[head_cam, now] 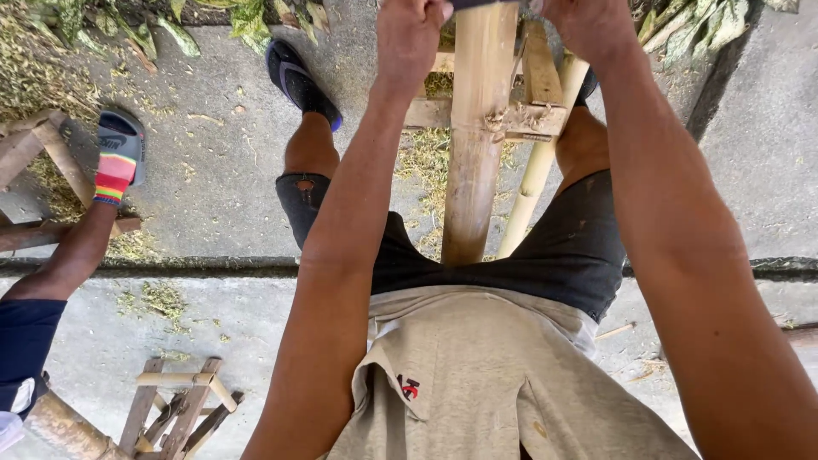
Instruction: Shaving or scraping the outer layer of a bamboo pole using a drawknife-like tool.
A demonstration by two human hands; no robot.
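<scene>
A thick bamboo pole (pixel 474 136) runs from my lap up to the top edge of the view, resting on a small wooden stand (pixel 520 115). A thinner bamboo pole (pixel 541 162) leans beside it on the right. My left hand (pixel 411 34) is clenched at the top edge, left of the thick pole, around a dark tool handle that is mostly out of view. My right hand (pixel 588 25) is clenched at the top edge too, right of the pole; what it grips is cut off.
Another person's leg (pixel 77 247) and striped sandal (pixel 118 158) are at the left, by a wooden frame (pixel 38 149). A small wooden stand (pixel 179 413) and a bamboo piece (pixel 64 430) lie at lower left. Bamboo shavings litter the concrete (pixel 213 170); leaves line the top.
</scene>
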